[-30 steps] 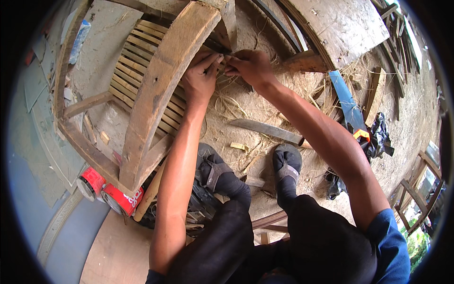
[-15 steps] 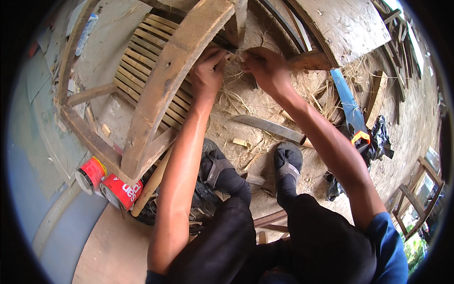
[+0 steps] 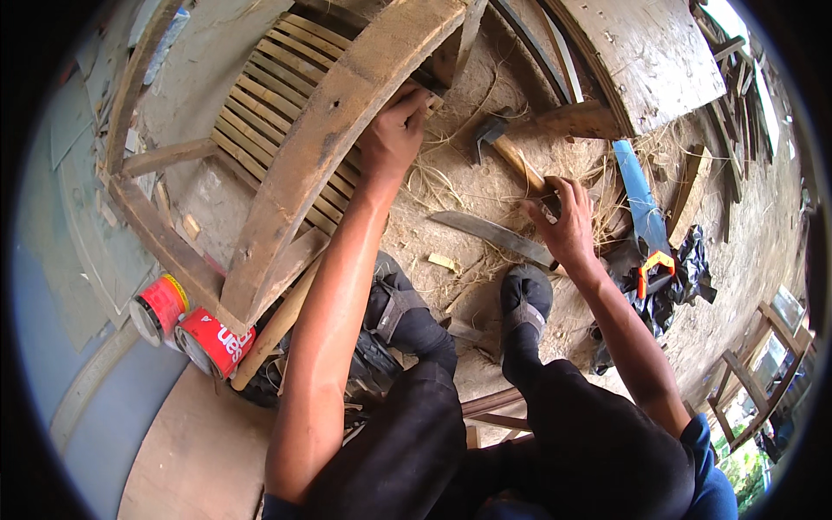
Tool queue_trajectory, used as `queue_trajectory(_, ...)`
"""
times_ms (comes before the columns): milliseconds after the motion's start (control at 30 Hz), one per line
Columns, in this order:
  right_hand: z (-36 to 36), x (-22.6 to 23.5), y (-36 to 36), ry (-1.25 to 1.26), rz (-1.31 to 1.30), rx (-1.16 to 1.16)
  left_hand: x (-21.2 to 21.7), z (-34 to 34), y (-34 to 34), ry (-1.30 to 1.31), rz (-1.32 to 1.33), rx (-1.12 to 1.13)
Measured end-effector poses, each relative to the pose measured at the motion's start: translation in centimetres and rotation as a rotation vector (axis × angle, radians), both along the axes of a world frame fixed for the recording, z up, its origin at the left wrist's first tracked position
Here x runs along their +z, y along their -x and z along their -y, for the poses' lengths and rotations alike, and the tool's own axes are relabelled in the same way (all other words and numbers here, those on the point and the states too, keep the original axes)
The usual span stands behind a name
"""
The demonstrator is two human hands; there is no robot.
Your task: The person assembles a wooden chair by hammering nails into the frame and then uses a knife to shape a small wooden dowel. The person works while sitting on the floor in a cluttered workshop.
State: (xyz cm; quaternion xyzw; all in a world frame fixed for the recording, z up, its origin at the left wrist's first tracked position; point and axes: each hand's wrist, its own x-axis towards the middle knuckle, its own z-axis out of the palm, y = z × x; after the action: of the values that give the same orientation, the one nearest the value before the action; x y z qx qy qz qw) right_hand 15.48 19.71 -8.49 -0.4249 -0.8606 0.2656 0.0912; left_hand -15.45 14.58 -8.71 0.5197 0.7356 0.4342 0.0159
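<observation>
My left hand [image 3: 393, 139] is closed in a pinch beside the curved leg of a wooden chair frame [image 3: 303, 147]; what its fingertips hold is too small and hidden to name. My right hand [image 3: 568, 227] is low over the ground at the end of a hammer [image 3: 518, 165], thumb and fingers apart around the handle end. The hammer's dark head points away from me. Just in front of that hand a machete [image 3: 490, 232] lies on the ground, its handle end partly covered by the hand. Bamboo slats [image 3: 264, 108] line the chair frame.
Two red cans [image 3: 212, 342] stand at left beside a bamboo pole [image 3: 277, 325]. A blue handsaw [image 3: 640, 195] with an orange handle lies at right on black plastic. A worn wooden panel [image 3: 637, 61] stands at the far right, above fibre scraps and wood offcuts [image 3: 691, 195].
My right hand has left the spot by my left hand and moved down and right to the hammer's handle, uncovering its head. The left hand stays at the chair frame.
</observation>
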Motion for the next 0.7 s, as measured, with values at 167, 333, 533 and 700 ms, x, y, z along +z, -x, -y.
queue_trajectory(167,-0.3,0.6,-0.1,0.136,-0.086,0.029,0.1,-0.3,0.1,-0.024,-0.04,-0.004)
queue_trajectory(333,0.1,1.7,-1.2,0.268,0.004,0.069,0.0,-0.3,0.2,-0.023,-0.038,-0.014)
queue_trajectory(533,-0.5,5.1,-0.9,0.185,0.038,0.122,0.0,0.0,0.2,0.001,-0.073,-0.006)
queue_trajectory(700,-0.7,7.6,0.0,0.41,0.077,0.011,-0.2,0.0,0.0,0.0,-0.085,0.021)
